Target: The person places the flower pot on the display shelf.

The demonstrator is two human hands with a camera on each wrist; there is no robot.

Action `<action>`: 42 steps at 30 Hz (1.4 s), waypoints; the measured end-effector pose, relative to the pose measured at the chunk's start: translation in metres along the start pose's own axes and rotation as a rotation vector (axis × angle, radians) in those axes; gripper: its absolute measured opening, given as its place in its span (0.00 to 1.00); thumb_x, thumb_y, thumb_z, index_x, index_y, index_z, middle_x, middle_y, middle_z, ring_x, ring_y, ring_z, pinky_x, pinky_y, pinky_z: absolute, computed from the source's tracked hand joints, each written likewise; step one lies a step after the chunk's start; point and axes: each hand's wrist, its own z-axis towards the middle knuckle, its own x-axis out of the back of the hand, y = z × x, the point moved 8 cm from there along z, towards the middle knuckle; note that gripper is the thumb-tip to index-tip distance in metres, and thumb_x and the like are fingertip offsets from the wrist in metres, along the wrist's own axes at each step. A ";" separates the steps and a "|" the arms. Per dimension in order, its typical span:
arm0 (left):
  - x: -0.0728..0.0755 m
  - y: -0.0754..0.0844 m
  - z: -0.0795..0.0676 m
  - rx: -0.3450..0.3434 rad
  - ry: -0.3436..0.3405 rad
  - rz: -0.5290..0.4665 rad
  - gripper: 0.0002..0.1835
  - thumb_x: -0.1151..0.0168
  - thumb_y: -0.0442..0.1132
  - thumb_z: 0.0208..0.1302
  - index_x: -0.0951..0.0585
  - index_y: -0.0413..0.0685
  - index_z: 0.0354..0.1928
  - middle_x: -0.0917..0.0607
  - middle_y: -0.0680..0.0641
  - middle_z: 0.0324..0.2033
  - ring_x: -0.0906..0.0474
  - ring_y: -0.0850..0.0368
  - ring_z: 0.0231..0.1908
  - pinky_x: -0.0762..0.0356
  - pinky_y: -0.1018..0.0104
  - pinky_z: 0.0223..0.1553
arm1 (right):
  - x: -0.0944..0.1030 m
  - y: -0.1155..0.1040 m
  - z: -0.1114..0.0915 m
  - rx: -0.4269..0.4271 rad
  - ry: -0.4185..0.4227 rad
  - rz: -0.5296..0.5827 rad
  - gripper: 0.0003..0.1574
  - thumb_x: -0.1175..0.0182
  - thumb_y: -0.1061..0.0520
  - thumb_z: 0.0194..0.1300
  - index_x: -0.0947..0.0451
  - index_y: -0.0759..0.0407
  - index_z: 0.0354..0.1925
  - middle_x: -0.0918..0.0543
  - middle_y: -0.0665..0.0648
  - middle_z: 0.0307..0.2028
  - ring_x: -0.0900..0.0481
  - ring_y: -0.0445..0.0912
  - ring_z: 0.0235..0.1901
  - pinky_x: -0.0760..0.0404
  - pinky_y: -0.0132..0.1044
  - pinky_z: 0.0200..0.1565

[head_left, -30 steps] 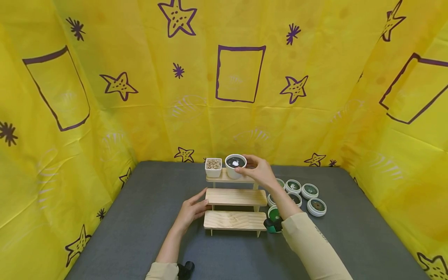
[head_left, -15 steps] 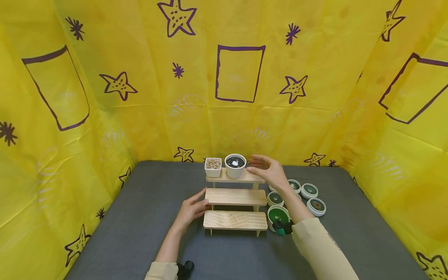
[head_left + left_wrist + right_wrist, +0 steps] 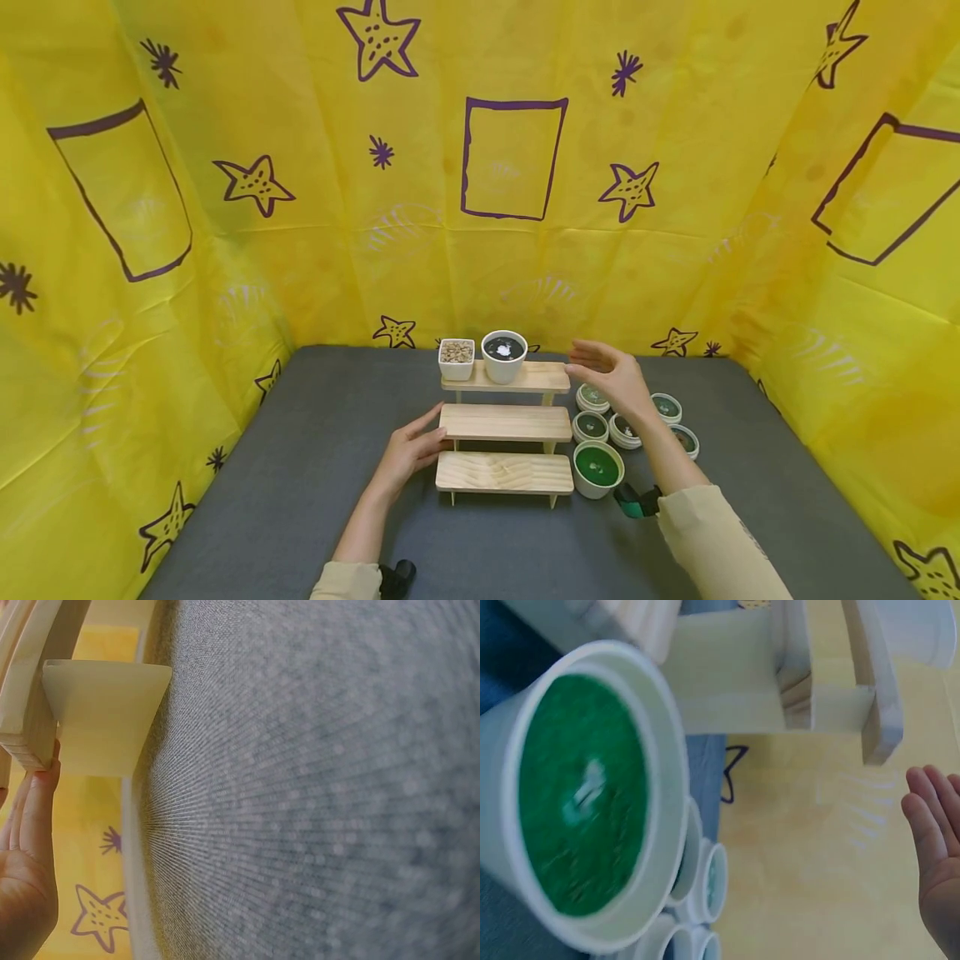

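A three-tier wooden stand (image 3: 506,422) is in the middle of the table. On its top tier, at the left, a small square white pot (image 3: 457,367) filled with pebble-like bits stands beside a round white pot (image 3: 504,367) with a dark filling and a white spot. My left hand (image 3: 408,454) touches the stand's left side with extended fingers; in the left wrist view, fingertips (image 3: 46,771) meet a tier's wooden end. Holding nothing, my right hand (image 3: 618,385) hovers just right of the top tier. In the right wrist view its fingers (image 3: 930,825) are apart from the stand.
Right of the stand, a larger white pot with a green filling (image 3: 597,468) sits near the bottom tier. Several small round white pots (image 3: 590,427) cluster behind it, partly hidden by my right forearm. A yellow patterned cloth (image 3: 517,267) encloses the dark grey table (image 3: 315,433).
My right hand has let go of the round white pot, leaving it on the top tier, and has moved right. The left hand has stayed at the stand's side.
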 end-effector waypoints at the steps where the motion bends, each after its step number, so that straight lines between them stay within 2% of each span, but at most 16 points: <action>1: 0.000 0.000 0.000 0.000 -0.001 -0.002 0.32 0.40 0.43 0.69 0.35 0.53 0.74 0.23 0.30 0.62 0.18 0.40 0.56 0.18 0.55 0.54 | 0.002 0.002 -0.002 -0.004 0.000 0.000 0.38 0.31 0.42 0.61 0.27 0.53 0.66 0.17 0.60 0.59 0.19 0.55 0.59 0.20 0.45 0.59; 5: 0.000 0.000 0.000 0.001 0.003 0.005 0.32 0.40 0.43 0.69 0.35 0.54 0.73 0.23 0.31 0.62 0.18 0.39 0.56 0.18 0.55 0.54 | 0.009 0.010 -0.010 -0.024 0.000 -0.015 0.37 0.32 0.41 0.62 0.26 0.50 0.65 0.17 0.59 0.59 0.18 0.51 0.58 0.20 0.44 0.59; 11: 0.000 0.000 0.001 0.003 -0.002 0.005 0.33 0.40 0.43 0.69 0.35 0.53 0.74 0.23 0.31 0.62 0.18 0.40 0.55 0.18 0.55 0.55 | 0.018 0.021 -0.023 -0.006 -0.001 -0.053 0.33 0.33 0.43 0.63 0.25 0.50 0.64 0.16 0.59 0.58 0.18 0.32 0.50 0.20 0.28 0.52; 13: 0.001 0.000 0.001 0.006 0.001 0.004 0.32 0.40 0.43 0.69 0.35 0.54 0.74 0.22 0.31 0.61 0.18 0.40 0.55 0.18 0.55 0.54 | 0.019 0.024 -0.028 0.010 -0.004 -0.055 0.32 0.33 0.45 0.64 0.24 0.52 0.63 0.16 0.61 0.57 0.18 0.30 0.48 0.21 0.25 0.50; 21: 0.001 0.000 0.000 0.003 0.002 0.008 0.32 0.40 0.43 0.69 0.34 0.54 0.73 0.22 0.31 0.61 0.17 0.42 0.55 0.18 0.56 0.54 | 0.020 0.040 -0.043 0.074 -0.058 -0.010 0.29 0.34 0.56 0.64 0.25 0.63 0.62 0.18 0.70 0.56 0.15 0.40 0.51 0.21 0.22 0.49; 28: 0.001 -0.001 0.000 0.005 -0.003 0.008 0.32 0.40 0.43 0.69 0.34 0.55 0.73 0.24 0.31 0.63 0.17 0.44 0.55 0.18 0.55 0.55 | 0.017 0.059 -0.059 0.041 -0.107 0.006 0.30 0.34 0.57 0.64 0.26 0.68 0.62 0.19 0.73 0.57 0.15 0.38 0.50 0.20 0.22 0.48; 31: 0.001 -0.001 0.001 0.003 -0.002 0.011 0.32 0.39 0.43 0.69 0.34 0.56 0.73 0.24 0.32 0.64 0.17 0.43 0.55 0.18 0.54 0.55 | 0.018 0.063 -0.063 0.047 -0.106 -0.008 0.31 0.33 0.58 0.63 0.26 0.69 0.61 0.18 0.73 0.55 0.15 0.35 0.47 0.19 0.23 0.47; 42: 0.001 0.000 0.002 0.003 -0.008 0.019 0.32 0.39 0.44 0.68 0.34 0.55 0.73 0.22 0.33 0.62 0.17 0.44 0.55 0.18 0.55 0.55 | 0.020 0.077 -0.075 0.091 -0.112 -0.024 0.29 0.32 0.61 0.61 0.24 0.73 0.57 0.17 0.74 0.51 0.14 0.36 0.45 0.19 0.23 0.45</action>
